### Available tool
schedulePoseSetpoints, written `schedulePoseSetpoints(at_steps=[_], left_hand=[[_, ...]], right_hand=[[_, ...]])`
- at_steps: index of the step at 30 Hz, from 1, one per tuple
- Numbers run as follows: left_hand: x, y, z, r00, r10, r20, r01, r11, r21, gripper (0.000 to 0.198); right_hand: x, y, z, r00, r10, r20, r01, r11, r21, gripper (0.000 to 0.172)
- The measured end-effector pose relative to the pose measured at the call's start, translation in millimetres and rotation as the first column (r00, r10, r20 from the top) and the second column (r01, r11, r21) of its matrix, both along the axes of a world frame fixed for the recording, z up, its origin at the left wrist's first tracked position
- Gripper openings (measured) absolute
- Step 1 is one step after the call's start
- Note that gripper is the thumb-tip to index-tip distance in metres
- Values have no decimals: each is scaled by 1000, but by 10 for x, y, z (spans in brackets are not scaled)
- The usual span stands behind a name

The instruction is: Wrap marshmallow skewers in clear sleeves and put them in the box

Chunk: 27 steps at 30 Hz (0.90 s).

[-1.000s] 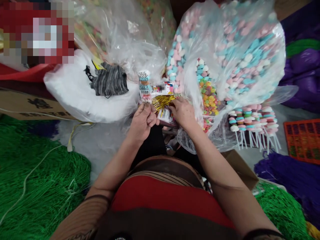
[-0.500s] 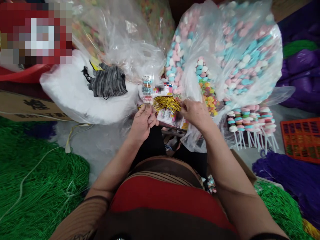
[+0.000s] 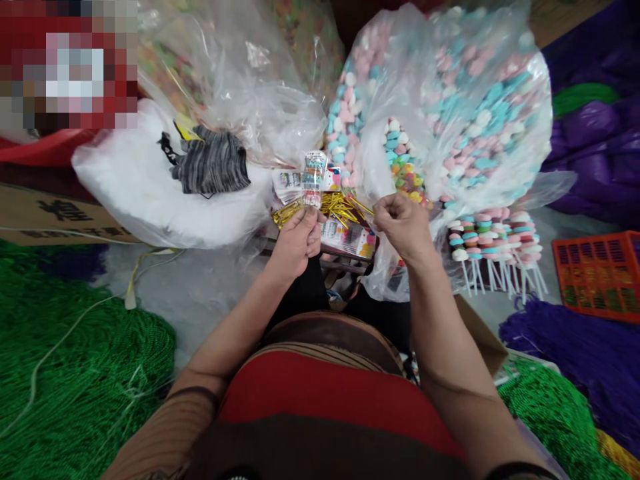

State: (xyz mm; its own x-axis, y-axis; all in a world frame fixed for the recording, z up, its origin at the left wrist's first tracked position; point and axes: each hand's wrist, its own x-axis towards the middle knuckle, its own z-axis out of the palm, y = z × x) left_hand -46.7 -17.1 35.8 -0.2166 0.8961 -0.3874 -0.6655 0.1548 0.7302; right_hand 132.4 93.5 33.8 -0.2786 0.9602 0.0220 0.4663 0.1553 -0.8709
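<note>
My left hand (image 3: 299, 245) is closed in a pinch on the bottom end of a small clear candy packet (image 3: 314, 175). The packet stands upright, with printing and blue and pink pieces showing in it. To its right, my right hand (image 3: 403, 223) is closed, thumb against forefinger, and a gold twist tie (image 3: 361, 204) sticks out leftward from the fingertips. Between and behind the hands lies a loose heap of gold twist ties (image 3: 339, 208). Printed cards or wrappers (image 3: 347, 238) lie under and around the heap.
Big clear bags of pink, white and blue candy (image 3: 480, 113) stand behind. A white bag (image 3: 165, 207) bears a grey striped glove (image 3: 213, 160). Candy skewers (image 3: 495, 237) and an orange crate (image 3: 597, 273) are at right; green cord (image 3: 80, 360) is at left.
My left hand has moved right with the candy packet. My right hand has lifted away from the heap and turned, and a gold twist tie now shows at its fingertips.
</note>
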Motion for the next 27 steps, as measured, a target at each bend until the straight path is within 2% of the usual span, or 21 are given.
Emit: schedulePoseSetpoints(at_steps=[4, 7, 9, 11, 14, 17, 21, 24, 27], left_hand=[[5, 17, -16, 1000, -5, -26, 5, 1000, -30, 31], [64, 30, -60, 996, -72, -53, 70, 996, -51, 29], [130, 39, -76, 991, -120, -66, 117, 992, -53, 25], [195, 38, -63, 985, -157, -71, 154, 987, -50, 25], [250, 17, -5, 979, -194, -64, 192, 981, -40, 28], [261, -11, 29, 979, -201, -45, 200, 979, -21, 26], [267, -26, -30, 987, -153, -57, 152, 988, -11, 32], [275, -20, -102, 992, -109, -70, 109, 994, 9, 36], [282, -7, -146, 995, -51, -81, 55, 998, 38, 37]], right_hand=[[-33, -63, -41, 953, 33, -302, -52, 997, -56, 23], [-94, -232, 65, 916, 95, -390, -115, 993, -26, 24], [-154, -357, 143, 936, 157, -316, -159, 987, 21, 22], [-209, -448, 196, 963, 206, -171, -193, 977, 88, 16], [-247, -495, 223, 975, 222, 25, -223, 956, 192, 8], [-241, -479, 214, 969, 220, 114, -243, 936, 254, 6], [-220, -475, 176, 967, 233, 106, -254, 926, 278, 8], [-198, -515, 136, 971, 239, 23, -239, 949, 206, 6], [-164, -578, 94, 975, 217, -41, -209, 968, 137, 17]])
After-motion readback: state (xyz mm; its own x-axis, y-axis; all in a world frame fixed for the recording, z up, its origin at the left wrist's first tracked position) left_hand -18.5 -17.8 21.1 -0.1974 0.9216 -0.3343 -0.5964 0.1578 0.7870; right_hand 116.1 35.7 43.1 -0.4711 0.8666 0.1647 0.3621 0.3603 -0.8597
